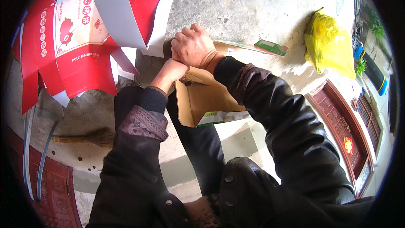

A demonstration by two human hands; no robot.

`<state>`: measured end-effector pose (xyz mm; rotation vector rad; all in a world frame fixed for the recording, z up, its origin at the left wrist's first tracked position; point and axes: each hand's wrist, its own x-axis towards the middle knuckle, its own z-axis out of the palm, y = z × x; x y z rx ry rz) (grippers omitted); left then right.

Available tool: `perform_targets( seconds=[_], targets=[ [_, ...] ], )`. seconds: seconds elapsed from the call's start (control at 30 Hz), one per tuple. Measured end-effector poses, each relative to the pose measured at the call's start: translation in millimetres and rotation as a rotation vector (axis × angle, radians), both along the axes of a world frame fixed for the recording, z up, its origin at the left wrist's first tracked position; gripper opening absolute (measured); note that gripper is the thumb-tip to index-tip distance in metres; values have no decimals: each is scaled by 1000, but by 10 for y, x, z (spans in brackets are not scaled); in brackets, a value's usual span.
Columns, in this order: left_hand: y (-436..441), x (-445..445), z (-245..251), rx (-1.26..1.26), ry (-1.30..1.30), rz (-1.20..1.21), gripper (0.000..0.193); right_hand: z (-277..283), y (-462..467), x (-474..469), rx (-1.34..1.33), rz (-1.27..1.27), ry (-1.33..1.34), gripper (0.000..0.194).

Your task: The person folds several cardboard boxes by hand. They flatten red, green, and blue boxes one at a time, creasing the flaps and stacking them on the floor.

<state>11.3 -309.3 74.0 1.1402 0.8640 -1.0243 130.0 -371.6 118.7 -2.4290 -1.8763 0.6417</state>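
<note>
A brown cardboard box (212, 98) with green and white printed outer sides lies before me, its inside facing up. At its left end, my right hand (194, 46) is curled into a fist over the board, knuckles up. Just below it, my left hand (174, 69) grips the same end, touching the right hand. The fingertips of both hands and the cardboard within them are mostly hidden. A long green-edged flap (269, 47) sticks out to the right beyond my right wrist.
Flattened red and white printed cartons (85, 79) are piled at the left. A full yellow plastic bag (329, 44) sits on the concrete floor (240, 6) at the right. A straw broom (76, 139) lies at lower left. Red-brown doors (340, 123) stand at the right and lower left.
</note>
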Motion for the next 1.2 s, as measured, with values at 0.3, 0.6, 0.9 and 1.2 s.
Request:
perform_targets(
  seconds=[0.3,0.6,0.9,1.2],
  targets=[
    [154,430,471,349,-162,-248,17,-491,296,215,-64,-173,-10,31],
    [-309,-151,664,581,-538,-306,5,-1167,-158,933,-343,-221,-194,31],
    [45,-373,667,414,-473,118,25,-1091,-581,1041,-13,-501,-147,47],
    [-31,-370,735,563,-463,40,32,-486,-385,996,244,-342,-130,23]
  ],
)
